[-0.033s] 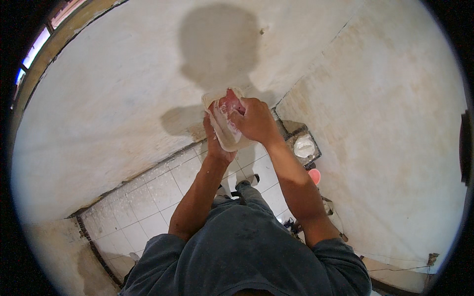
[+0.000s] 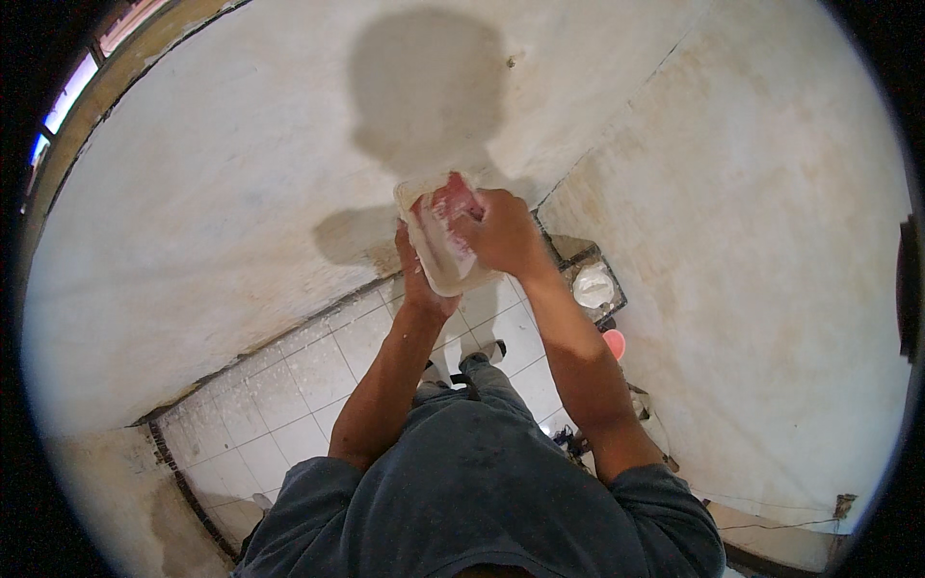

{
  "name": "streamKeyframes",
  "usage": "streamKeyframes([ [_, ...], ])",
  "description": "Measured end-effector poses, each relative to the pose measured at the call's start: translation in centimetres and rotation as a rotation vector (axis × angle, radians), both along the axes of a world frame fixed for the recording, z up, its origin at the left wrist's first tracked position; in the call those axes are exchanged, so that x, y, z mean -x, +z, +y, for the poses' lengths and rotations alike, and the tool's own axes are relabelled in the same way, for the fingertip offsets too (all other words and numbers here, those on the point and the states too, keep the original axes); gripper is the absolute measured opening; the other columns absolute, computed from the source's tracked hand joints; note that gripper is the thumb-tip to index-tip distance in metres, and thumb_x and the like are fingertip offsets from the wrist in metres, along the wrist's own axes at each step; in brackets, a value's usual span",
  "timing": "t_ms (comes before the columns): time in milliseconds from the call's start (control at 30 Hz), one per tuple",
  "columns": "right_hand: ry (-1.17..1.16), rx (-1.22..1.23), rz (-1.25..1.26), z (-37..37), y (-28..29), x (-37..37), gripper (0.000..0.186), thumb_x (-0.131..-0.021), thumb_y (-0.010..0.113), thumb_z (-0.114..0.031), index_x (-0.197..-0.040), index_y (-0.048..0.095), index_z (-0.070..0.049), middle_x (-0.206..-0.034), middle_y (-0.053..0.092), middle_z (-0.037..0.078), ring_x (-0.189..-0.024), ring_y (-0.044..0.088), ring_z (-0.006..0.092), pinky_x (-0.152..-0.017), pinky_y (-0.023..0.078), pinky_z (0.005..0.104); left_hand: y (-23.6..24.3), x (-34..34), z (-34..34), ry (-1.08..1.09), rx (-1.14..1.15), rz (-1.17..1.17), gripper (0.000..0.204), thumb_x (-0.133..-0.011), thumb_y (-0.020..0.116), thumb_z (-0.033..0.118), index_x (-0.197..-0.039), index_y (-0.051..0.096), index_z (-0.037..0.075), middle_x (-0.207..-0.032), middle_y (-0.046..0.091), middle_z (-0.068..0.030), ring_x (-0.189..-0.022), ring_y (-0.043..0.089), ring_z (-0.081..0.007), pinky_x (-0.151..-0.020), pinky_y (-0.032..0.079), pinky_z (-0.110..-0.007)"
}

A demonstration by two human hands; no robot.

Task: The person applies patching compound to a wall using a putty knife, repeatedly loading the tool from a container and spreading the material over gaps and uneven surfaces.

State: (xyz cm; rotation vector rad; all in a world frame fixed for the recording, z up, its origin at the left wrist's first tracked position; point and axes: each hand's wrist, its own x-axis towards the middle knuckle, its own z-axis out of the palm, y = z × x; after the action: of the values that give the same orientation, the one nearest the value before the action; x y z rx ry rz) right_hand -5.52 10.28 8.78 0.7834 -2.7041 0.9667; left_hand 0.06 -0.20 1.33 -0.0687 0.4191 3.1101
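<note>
My left hand is wrapped around the lower left side of a translucent rectangular plastic container smeared with whitish paste. Inside it, my right hand is closed on a pink scraper, which has white paste on it. Part of the scraper is hidden by my fingers and slightly blurred. Both hands are raised in front of the wall, above the tiled floor, with my head's shadow on the wall beyond them.
Stained walls meet in a corner ahead right. Low in that corner sit a dark ledge with a white bundle and a pink bowl. My feet stand on white tiles speckled with debris. A wire runs at lower right.
My right hand and the pink scraper have shifted slightly to the right within the container. My left hand and the container stay almost where they were.
</note>
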Motion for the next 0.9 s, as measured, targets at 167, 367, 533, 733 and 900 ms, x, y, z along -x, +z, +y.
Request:
streamKeyframes([
  [167,-0.212,0.116,-0.243,1.8,-0.3,1.0,0.026,-0.075,0.061,-0.023,-0.086,0.066,0.0,-0.074,0.065,0.02,-0.069,0.065,0.0315,-0.066,0.05,0.0382,0.0,-0.4,-0.7,-0.051,-0.047,0.021,0.069,-0.089,0.039,0.066,-0.14,0.04,0.019,-0.137,0.049,-0.0044,-0.125,0.047,-0.0241,-0.105,0.04,-0.042],
  [367,-0.219,0.152,-0.197,1.7,0.1,-0.2,0.026,-0.076,0.062,-0.023,-0.088,0.066,0.0,-0.074,0.065,0.021,-0.07,0.067,0.0301,-0.065,0.05,0.0378,0.3,-0.3,-0.9,-0.078,-0.096,-0.016,0.071,-0.089,0.04,0.065,-0.14,0.041,0.017,-0.137,0.049,-0.0045,-0.123,0.048,-0.0248,-0.104,0.041,-0.042],
  [533,-0.199,0.051,-0.183,1.0,0.4,-1.0,0.027,-0.076,0.063,-0.023,-0.086,0.065,0.001,-0.075,0.064,0.023,-0.073,0.066,0.0359,-0.065,0.05,0.0399,-0.3,0.1,-0.9,-0.068,-0.054,0.034,0.069,-0.089,0.039,0.064,-0.139,0.041,0.017,-0.136,0.05,-0.0041,-0.123,0.049,-0.024,-0.103,0.041,-0.042],
  [733,-0.142,0.047,-0.182,0.4,0.0,-0.7,0.027,-0.075,0.064,-0.024,-0.084,0.064,0.002,-0.076,0.064,0.023,-0.075,0.064,0.0405,-0.067,0.05,0.0422,-0.2,0.1,-0.5,-0.056,-0.031,-0.011,0.064,-0.091,0.037,0.062,-0.137,0.043,0.017,-0.133,0.052,-0.0046,-0.121,0.051,-0.0238,-0.102,0.042,-0.041],
  [900,-0.169,0.106,-0.202,0.8,-0.4,-0.5,0.027,-0.074,0.063,-0.023,-0.084,0.064,0.002,-0.074,0.064,0.023,-0.073,0.064,0.0397,-0.065,0.05,0.0416,0.3,0.0,-0.3,-0.03,0.002,-0.004,0.064,-0.091,0.037,0.062,-0.137,0.043,0.017,-0.133,0.051,-0.0047,-0.121,0.05,-0.0238,-0.103,0.042,-0.04],
])
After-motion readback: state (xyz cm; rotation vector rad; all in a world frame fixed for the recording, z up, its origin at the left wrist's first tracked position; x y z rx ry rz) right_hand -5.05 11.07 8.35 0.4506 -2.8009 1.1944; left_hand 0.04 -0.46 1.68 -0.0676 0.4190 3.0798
